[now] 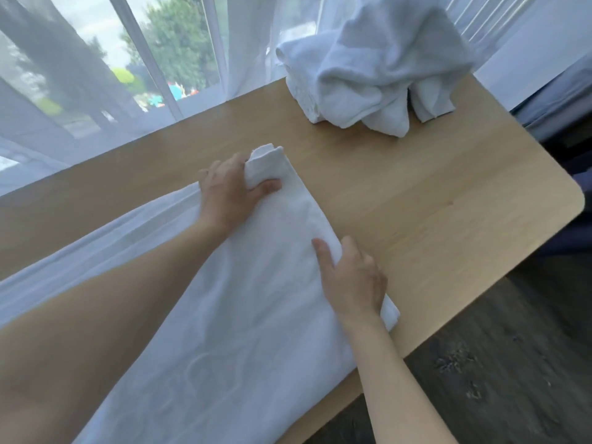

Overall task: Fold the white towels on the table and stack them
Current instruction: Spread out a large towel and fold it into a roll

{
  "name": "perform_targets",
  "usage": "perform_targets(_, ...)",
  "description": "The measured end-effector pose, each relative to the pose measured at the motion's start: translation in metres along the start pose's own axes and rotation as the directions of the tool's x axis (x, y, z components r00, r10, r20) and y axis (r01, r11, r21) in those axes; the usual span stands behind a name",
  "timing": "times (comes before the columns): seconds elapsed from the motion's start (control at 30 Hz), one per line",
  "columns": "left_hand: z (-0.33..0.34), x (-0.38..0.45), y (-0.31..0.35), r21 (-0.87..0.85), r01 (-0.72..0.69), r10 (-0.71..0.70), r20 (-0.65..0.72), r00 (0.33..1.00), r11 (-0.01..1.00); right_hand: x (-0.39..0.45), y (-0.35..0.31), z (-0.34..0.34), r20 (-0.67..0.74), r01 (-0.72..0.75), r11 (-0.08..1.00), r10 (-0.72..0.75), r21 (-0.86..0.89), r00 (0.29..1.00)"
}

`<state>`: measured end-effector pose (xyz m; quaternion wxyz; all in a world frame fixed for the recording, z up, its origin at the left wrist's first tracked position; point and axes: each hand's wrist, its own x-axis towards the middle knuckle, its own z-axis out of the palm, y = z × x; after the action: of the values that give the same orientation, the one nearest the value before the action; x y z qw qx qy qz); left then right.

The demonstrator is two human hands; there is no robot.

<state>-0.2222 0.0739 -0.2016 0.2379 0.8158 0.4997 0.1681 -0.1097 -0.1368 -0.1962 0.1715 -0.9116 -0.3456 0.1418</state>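
Note:
A large white towel (pixel 243 331) lies spread across the near part of the wooden table (pixel 432 200), reaching down to the bottom left. My left hand (pixel 230 193) grips its bunched far corner, thumb curled over the cloth. My right hand (pixel 352 280) grips the towel's folded right edge, thumb on top and fingers tucked round the edge. A heap of crumpled white towels (pixel 374 78) sits at the table's far right corner, apart from both hands.
Sheer white curtains (pixel 96 91) hang along the table's far side, and one trails over the table's left part beside the towel. Dark wood floor (pixel 496 363) lies beyond the table's right edge. Bare tabletop shows between the towel and the heap.

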Motion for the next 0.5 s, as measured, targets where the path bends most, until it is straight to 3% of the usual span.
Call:
perform_targets(0.23, 0.042, 0.044, 0.075, -0.083, -0.195, 0.204, 0.115, 0.972, 0.977, 0.067, 0.052, -0.046, -0.175, -0.080, 0.991, 0.059, -0.112, 0.983)
perform_targets(0.33, 0.049, 0.010, 0.086, -0.029, -0.333, 0.331, 0.205, 0.921, 0.943, 0.052, 0.052, -0.039, -0.299, -0.023, 0.984, -0.032, -0.179, 0.954)
perform_targets(0.37, 0.051, -0.010, 0.083, 0.014, -0.370, 0.354, 0.258, 0.899, 0.929, 0.040, 0.048, -0.032, -0.275, 0.076, 0.983, -0.120, -0.164, 0.954)
perform_targets(0.43, 0.052, -0.048, 0.071, 0.163, -0.419, 0.348, 0.337, 0.875, 0.893, 0.016, 0.045, -0.014, -0.090, 0.268, 0.948, -0.286, -0.173, 0.954)
perform_targets(0.5, 0.052, -0.064, 0.058, 0.237, -0.421, 0.327, 0.350, 0.878, 0.875, 0.016, 0.054, -0.008, 0.047, 0.342, 0.918, -0.340, -0.202, 0.939)
